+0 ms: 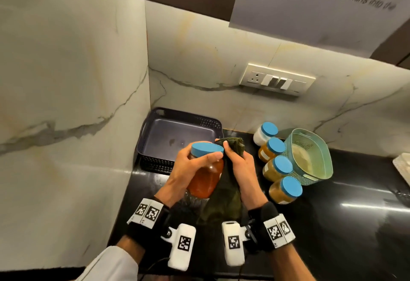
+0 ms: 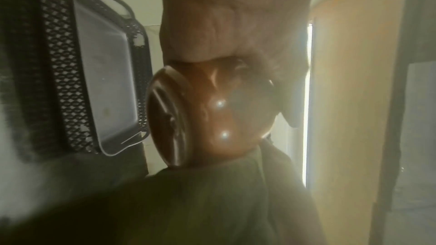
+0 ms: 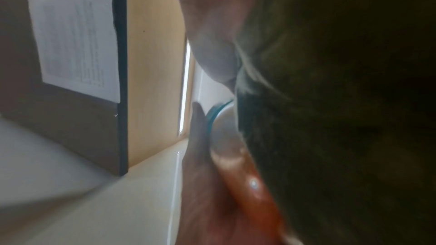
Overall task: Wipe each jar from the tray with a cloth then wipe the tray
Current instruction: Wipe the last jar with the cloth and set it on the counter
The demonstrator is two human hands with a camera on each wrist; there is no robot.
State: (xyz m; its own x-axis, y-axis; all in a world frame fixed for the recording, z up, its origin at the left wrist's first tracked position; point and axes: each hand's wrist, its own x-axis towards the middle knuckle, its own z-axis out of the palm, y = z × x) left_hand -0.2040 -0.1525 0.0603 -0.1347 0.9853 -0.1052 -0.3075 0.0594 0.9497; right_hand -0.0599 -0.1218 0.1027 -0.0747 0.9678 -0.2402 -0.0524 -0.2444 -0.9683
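Observation:
My left hand [image 1: 193, 163] grips a jar of orange-red contents [image 1: 205, 180] just under its blue lid [image 1: 206, 149], holding it above the black counter. The right hand [image 1: 238, 160] holds a dark green cloth [image 1: 230, 194] bunched against the jar's right side and lid edge. In the left wrist view the jar's base [image 2: 188, 118] shows below my palm, with the cloth [image 2: 200, 202] beneath. The right wrist view is filled by cloth [image 3: 342, 100], with a strip of the jar [image 3: 250, 178]. The dark tray [image 1: 155, 158] sits in the corner behind, holding no jars.
Four blue-lidded jars [image 1: 278, 166] stand in a row on the counter [image 1: 332, 225] to the right, next to a teal perforated basket [image 1: 310, 156]. Marble walls close off the left and back. A switch plate [image 1: 277, 79] is on the back wall.

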